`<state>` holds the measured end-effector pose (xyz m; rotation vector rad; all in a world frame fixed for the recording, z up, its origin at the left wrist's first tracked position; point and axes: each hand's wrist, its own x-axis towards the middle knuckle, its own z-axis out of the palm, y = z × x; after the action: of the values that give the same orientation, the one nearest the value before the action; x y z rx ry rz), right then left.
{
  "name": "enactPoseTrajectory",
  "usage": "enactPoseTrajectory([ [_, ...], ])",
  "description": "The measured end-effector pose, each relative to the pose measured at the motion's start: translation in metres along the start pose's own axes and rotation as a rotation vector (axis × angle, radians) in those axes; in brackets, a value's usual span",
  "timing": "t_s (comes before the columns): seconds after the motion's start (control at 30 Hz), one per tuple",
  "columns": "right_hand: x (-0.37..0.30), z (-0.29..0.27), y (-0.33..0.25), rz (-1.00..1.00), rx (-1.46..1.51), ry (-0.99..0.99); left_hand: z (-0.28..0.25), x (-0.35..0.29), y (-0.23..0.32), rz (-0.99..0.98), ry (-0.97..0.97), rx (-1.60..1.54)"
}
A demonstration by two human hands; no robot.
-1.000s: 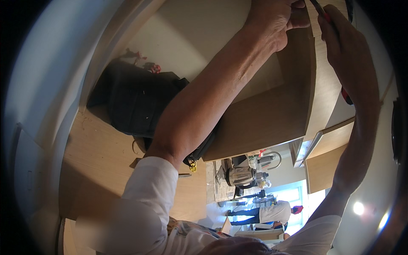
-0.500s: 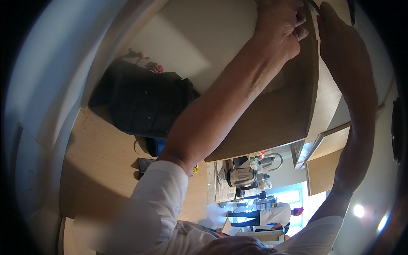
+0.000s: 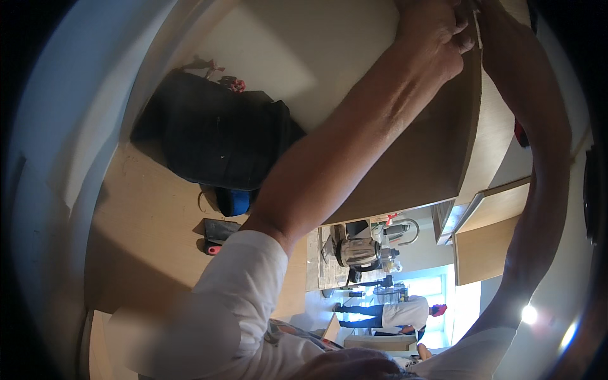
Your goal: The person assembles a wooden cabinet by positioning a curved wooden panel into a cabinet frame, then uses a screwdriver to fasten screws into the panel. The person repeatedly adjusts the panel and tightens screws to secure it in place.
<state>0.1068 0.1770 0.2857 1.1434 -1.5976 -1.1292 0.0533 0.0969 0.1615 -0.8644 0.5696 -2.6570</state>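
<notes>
Both my arms reach up to the top of the head view, in white short sleeves. My left hand (image 3: 434, 28) is curled closed beside the edge of a wooden cabinet panel (image 3: 437, 149). Its fingertips press near a thin, pale strip or edge, and what they grip is too small to make out. Right beside it is my right hand (image 3: 500, 28), close to the same panel edge. The upper frame edge cuts it off and its fingers are mostly hidden.
A black bag (image 3: 215, 130) lies left of my left arm, near red valve handles (image 3: 234, 84). A blue item (image 3: 233, 202) and a scraper with red handle (image 3: 220, 231) lie by it. Beyond are a metal jug (image 3: 360, 252), a faucet (image 3: 413, 231) and another person (image 3: 402, 313).
Both hands sit slightly higher and further right in the view. The dark, thin curved thing seen between them before no longer shows clearly. A red and black item now shows beside my right forearm.
</notes>
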Motion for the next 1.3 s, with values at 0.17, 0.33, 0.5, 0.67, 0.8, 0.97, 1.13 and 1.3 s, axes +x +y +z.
enactPoseTrajectory([
  [0.17,-0.003,0.005,0.005,-0.009,-0.001,0.005,-0.002,-0.001,-0.003,0.029,-0.039,-0.015],
  [0.33,0.012,0.006,0.0,0.089,-0.025,-0.103,-0.001,0.014,-0.03,0.407,0.131,0.374],
  [0.5,0.004,0.006,-0.002,0.052,0.064,-0.046,-0.013,0.008,-0.01,-0.051,0.056,-0.018],
  [0.67,-0.005,-0.004,-0.021,0.16,0.133,-0.093,-0.011,-0.012,-0.006,-0.016,0.092,0.181],
  [0.8,-0.006,0.013,0.009,-0.075,0.012,0.016,-0.007,-0.011,-0.013,-0.041,0.132,0.172],
  [0.97,-0.011,0.019,0.011,-0.125,0.045,0.04,-0.017,-0.02,-0.014,-0.014,0.091,0.072],
  [1.13,-0.015,0.013,0.002,0.126,0.026,-0.084,-0.006,-0.013,-0.007,-0.085,0.198,0.116],
  [1.3,-0.01,0.019,0.004,0.025,0.124,-0.042,-0.027,-0.006,-0.021,-0.075,0.145,0.187],
])
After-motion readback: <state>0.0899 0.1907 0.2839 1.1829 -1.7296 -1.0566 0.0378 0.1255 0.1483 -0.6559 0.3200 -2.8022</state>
